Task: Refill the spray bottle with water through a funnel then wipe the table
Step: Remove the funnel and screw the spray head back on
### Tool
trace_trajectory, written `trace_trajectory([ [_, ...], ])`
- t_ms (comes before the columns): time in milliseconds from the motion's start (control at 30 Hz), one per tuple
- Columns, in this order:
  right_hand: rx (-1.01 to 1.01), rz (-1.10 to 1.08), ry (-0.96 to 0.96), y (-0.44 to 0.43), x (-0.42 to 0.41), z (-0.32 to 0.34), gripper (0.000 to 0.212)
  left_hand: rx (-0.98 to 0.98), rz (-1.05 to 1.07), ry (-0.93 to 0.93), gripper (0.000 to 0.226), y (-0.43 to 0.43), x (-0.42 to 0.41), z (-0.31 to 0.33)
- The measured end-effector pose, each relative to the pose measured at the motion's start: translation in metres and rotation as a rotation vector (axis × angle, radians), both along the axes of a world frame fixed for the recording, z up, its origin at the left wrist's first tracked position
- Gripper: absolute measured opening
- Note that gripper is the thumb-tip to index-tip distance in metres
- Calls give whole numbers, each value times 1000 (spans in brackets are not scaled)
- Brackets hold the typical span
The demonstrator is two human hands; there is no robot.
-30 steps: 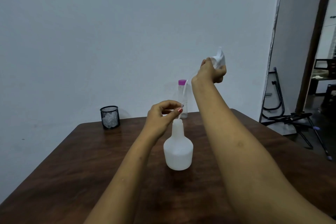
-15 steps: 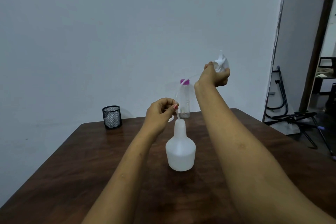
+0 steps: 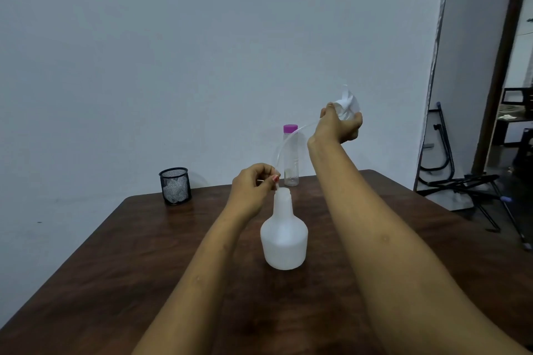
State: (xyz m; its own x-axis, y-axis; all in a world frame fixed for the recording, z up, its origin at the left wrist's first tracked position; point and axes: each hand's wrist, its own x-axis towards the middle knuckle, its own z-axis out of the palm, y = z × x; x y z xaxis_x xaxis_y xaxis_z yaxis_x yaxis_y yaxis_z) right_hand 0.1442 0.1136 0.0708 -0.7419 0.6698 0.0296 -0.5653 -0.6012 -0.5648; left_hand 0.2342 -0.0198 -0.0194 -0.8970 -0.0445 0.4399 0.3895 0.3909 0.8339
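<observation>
A white spray bottle body [image 3: 284, 235] stands upright and uncapped in the middle of the dark wooden table [image 3: 115, 268]. My right hand [image 3: 336, 127] is raised above and to the right of it, gripping the white spray head [image 3: 347, 105]. A thin clear dip tube [image 3: 284, 143] curves down from the head. My left hand [image 3: 253, 187] pinches the tube's lower end just beside the bottle's open neck. A clear water bottle with a purple cap [image 3: 290, 155] stands behind, near the table's far edge.
A black mesh cup [image 3: 174, 189] holding something white sits at the table's back left. The wall runs just behind the table. Folded black metal frames [image 3: 467, 184] lie on the floor to the right, beside a doorway.
My right hand has moved the spray head a little lower and to the right. My left hand has brought the tube's end down close to the bottle's neck.
</observation>
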Motion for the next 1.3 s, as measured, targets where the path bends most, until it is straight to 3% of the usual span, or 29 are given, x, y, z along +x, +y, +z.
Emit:
trace_trajectory([
  [267,75,94,155,13,9,-27,62,-127,57,-26,5,-2,-1,-8],
  [400,169,197,222,19,15,-43,69,-105,-48,-98,33,2,0,-10],
  [733,804,370,268,23,43,-80,95,24,-27,-101,46,6,0,-27],
  [1067,1119,469,273,19,54,-96,49,117,-18,-143,53,5,3,-40],
  [1300,1203,533,220,23,52,-113,84,173,-70,-137,40,4,2,-48],
])
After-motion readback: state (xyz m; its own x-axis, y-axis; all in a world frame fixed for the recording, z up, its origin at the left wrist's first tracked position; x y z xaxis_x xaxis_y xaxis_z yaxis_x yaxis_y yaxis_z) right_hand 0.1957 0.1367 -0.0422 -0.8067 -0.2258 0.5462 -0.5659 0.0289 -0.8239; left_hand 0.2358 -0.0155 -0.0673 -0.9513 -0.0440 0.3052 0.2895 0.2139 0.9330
